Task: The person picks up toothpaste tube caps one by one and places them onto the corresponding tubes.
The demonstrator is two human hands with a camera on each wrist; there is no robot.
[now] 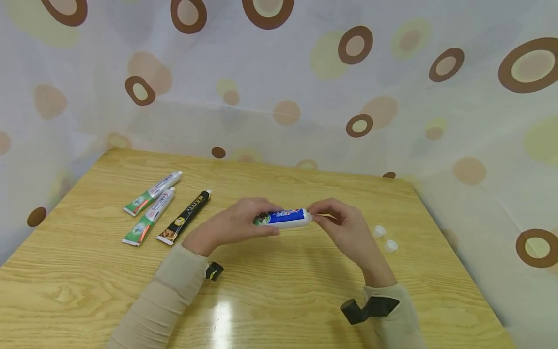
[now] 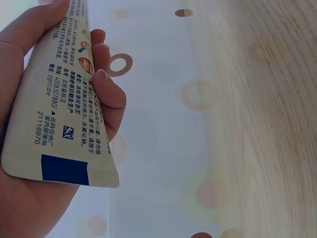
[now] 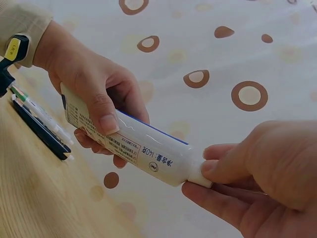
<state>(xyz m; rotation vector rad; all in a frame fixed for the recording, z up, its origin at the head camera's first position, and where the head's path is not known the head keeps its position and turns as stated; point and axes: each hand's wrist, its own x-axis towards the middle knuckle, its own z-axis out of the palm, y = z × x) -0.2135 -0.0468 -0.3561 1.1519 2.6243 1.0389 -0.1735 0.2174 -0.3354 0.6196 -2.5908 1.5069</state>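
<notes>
A blue and white toothpaste tube (image 1: 285,218) is held above the table, lying almost level. My left hand (image 1: 233,223) grips its body, thumb on one side and fingers on the other. In the left wrist view the printed back and flat crimped end of the toothpaste tube (image 2: 64,129) face the camera. At the other end, my right hand (image 1: 346,230) pinches the white cap (image 3: 198,173) between thumb and fingers. The cap sits against the tube's shoulder; whether it is loose is hidden by the fingers.
Left on the wooden table (image 1: 270,295) lie a black toothpaste tube (image 1: 185,216) and two green and silver tubes, one nearer (image 1: 149,217) and one farther (image 1: 153,193). Two white caps, one (image 1: 379,231) behind the other (image 1: 391,246), lie beyond my right hand. A dotted curtain (image 1: 261,72) hangs behind.
</notes>
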